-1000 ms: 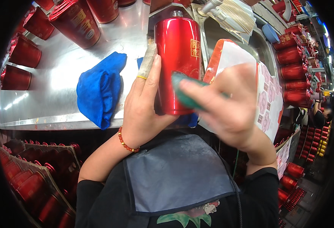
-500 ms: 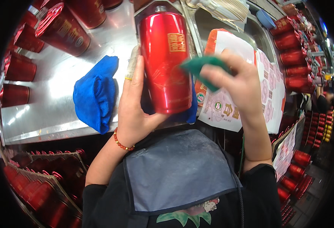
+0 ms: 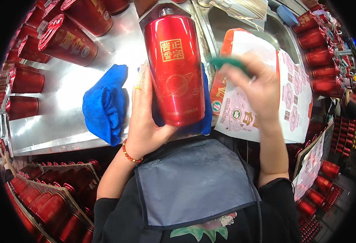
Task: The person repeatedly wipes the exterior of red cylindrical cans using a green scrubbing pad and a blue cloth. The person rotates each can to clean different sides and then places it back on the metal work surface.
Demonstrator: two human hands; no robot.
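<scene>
One red bottle (image 3: 173, 68) lay neck-away over a spread blue cloth (image 3: 205, 126) on the metal counter (image 3: 66, 91), the fabric presumably sparing its glossy finish. Its left side rested in the left hand (image 3: 143, 113), fingers stretched along the wall and thumb curled at the base, seemingly for steadiness. The right hand (image 3: 262, 89), blurred, kept its grip pinched closed on a green cloth (image 3: 231, 64), clear of the bottle, above printed papers (image 3: 255, 42).
</scene>
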